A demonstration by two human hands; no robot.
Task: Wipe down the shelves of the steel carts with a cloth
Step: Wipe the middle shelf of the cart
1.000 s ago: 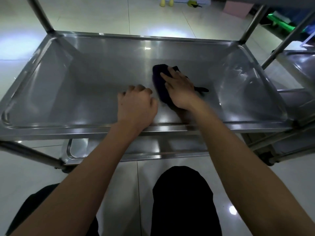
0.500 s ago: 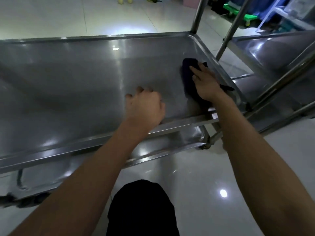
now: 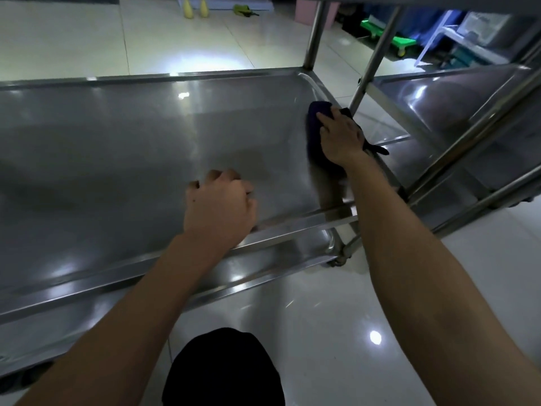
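Cloth: a dark cloth (image 3: pixel 314 128) is pressed flat on the steel cart's shelf (image 3: pixel 123 159), at its right end beside the rim.
Right hand (image 3: pixel 341 136): fingers are laid straight over the cloth.
Left hand (image 3: pixel 218 208): fingers are curled, knuckles rested on the shelf near the front rim, nothing held.
Second cart (image 3: pixel 456 98): stood just beside, to the right.

A dark cloth (image 3: pixel 314 133) lies on the steel shelf's (image 3: pixel 123 159) right end.
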